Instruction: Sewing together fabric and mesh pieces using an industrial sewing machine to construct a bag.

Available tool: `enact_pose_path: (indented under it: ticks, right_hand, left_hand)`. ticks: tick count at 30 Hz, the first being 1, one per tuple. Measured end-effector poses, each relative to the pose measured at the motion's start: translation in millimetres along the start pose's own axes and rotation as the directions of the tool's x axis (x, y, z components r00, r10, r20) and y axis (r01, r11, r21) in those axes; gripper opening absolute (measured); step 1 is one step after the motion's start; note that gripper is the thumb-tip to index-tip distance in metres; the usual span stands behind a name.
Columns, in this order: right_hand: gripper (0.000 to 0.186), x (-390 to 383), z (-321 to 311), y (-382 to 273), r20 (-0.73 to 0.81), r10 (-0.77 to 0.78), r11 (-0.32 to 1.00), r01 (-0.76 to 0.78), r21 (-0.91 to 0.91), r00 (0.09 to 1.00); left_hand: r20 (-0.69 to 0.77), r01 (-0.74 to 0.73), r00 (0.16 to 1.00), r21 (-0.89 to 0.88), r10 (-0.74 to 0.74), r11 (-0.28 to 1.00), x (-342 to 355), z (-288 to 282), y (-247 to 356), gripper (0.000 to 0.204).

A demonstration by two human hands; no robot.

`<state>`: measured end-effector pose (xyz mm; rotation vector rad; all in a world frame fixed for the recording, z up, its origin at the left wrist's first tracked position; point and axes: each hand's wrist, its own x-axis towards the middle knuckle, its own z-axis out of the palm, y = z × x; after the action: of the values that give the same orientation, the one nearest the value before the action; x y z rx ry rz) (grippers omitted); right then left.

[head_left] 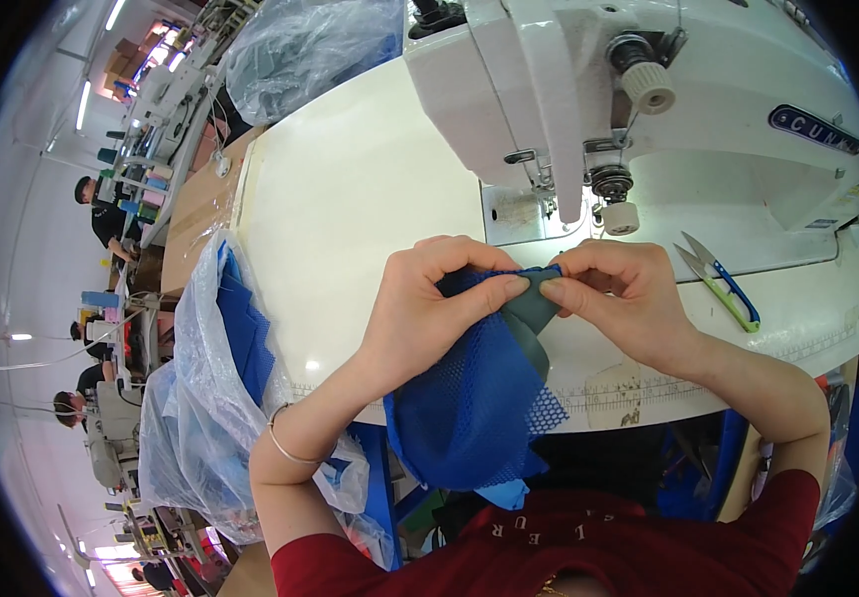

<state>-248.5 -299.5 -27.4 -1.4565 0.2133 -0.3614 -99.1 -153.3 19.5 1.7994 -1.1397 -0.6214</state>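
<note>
Just in front of the sewing machine's needle area (539,199), my left hand (429,308) pinches the upper edge of a blue mesh fabric (459,398) and a grey-green fabric piece (529,330) between thumb and forefinger. My right hand (628,298) grips the same folded edge beside it, thumb on the grey-green side. The blue mesh drapes down past the table's front edge. Green-and-blue scissors (733,294) lie to the right of my right hand.
The white sewing table (320,189) bears a printed ruler along its front. Plastic bags with blue fabric (200,398) hang at the left, and another bag (305,55) lies at the back left. Co-workers (101,214) sit at machines farther left.
</note>
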Motion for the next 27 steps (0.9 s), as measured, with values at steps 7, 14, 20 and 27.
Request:
enact_pose_path:
  ticks: [7, 14, 20, 27]
  right_hand:
    - [0.017, 8, -5, -3, -0.041, 0.148, 0.989, -0.149, -0.009, 0.988]
    - [0.022, 15, -6, -7, 0.019, 0.367, 0.923, -0.362, -0.129, 0.93]
    - [0.021, 14, -5, 1, -0.078, 0.267, 0.889, -0.277, -0.365, 0.961]
    - [0.033, 7, 0, 13, 0.195, -0.415, 0.407, 0.373, -0.834, 0.889]
  left_hand:
    - [0.029, -0.062, 0.998, 0.052, 0.06, 0.997, 17, 1, -10, 0.012]
    - [0.067, -0.104, 0.992, 0.014, 0.103, 0.994, 33, -4, -18, 0.012]
    - [0.111, -0.015, 0.994, 0.006, 0.014, 1.0, 51, 5, -35, 0.017]
    - [0.073, -0.117, 0.992, 0.167, 0.106, 0.979, 67, 7, -59, 0.017]
